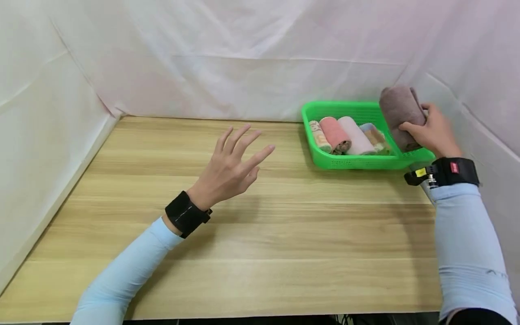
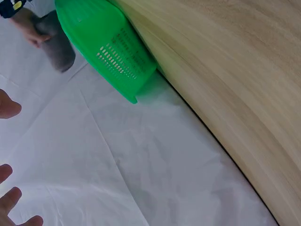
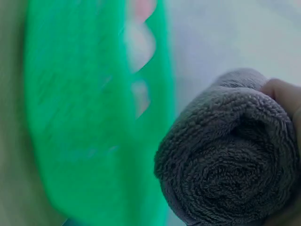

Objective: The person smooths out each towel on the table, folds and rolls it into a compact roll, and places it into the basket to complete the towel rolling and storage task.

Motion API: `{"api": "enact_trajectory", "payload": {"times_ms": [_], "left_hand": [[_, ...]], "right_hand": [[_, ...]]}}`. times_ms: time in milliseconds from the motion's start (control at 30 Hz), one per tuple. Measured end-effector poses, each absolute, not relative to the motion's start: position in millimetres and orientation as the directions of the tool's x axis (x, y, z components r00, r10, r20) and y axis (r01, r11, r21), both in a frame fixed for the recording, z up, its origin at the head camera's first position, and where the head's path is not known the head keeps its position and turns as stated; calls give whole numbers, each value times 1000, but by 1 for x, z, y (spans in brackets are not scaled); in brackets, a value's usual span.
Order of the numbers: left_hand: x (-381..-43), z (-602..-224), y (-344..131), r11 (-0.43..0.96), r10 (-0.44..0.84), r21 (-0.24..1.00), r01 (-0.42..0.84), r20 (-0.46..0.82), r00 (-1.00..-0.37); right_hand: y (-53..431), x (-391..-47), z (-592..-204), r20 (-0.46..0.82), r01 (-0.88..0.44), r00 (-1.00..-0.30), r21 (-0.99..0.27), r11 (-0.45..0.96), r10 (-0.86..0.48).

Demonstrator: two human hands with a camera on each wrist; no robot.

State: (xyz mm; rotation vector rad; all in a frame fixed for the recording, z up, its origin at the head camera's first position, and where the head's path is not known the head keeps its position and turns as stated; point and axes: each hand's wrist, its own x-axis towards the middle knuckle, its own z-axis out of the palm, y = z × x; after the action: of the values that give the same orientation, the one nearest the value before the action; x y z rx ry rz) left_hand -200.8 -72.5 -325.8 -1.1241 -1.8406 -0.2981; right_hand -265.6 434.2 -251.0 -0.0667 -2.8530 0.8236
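My right hand [image 1: 436, 133] grips a rolled grey-brown towel [image 1: 400, 115] over the right end of a green plastic basket [image 1: 345, 162]. Its spiral end fills much of the right wrist view, where the rolled towel [image 3: 225, 160] looks dark grey. Inside the basket lie a small patterned roll [image 1: 320, 136], a pink roll [image 1: 335, 133], a white roll [image 1: 356, 135] and a multicoloured cloth [image 1: 374, 136], side by side. My left hand [image 1: 231, 169] hovers over the table left of the basket, its fingers spread and holding nothing.
The wooden table [image 1: 284, 253] has white cloth walls [image 1: 260, 85] at its back and sides. The basket stands against the back wall near the right corner. Dark cables [image 1: 345, 319] show below the table's front edge.
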Motion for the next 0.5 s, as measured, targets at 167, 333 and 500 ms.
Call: {"api": "enact_trajectory", "payload": {"times_ms": [167,333,500], "left_hand": [[-205,-332,-77,550,586,-226,804,790,-179],[-204,-336,-76,543,601,-225,809,777,-187],[-203,-338,-74,533,608,-219,818,771,-190]], "right_hand": [[462,-287,-277,82,84,-988,-407,909,128],[470,-296,-298,16,84,-995,-334,939,95],[473,-294,-307,-58,44,-998,-289,956,29]]}}
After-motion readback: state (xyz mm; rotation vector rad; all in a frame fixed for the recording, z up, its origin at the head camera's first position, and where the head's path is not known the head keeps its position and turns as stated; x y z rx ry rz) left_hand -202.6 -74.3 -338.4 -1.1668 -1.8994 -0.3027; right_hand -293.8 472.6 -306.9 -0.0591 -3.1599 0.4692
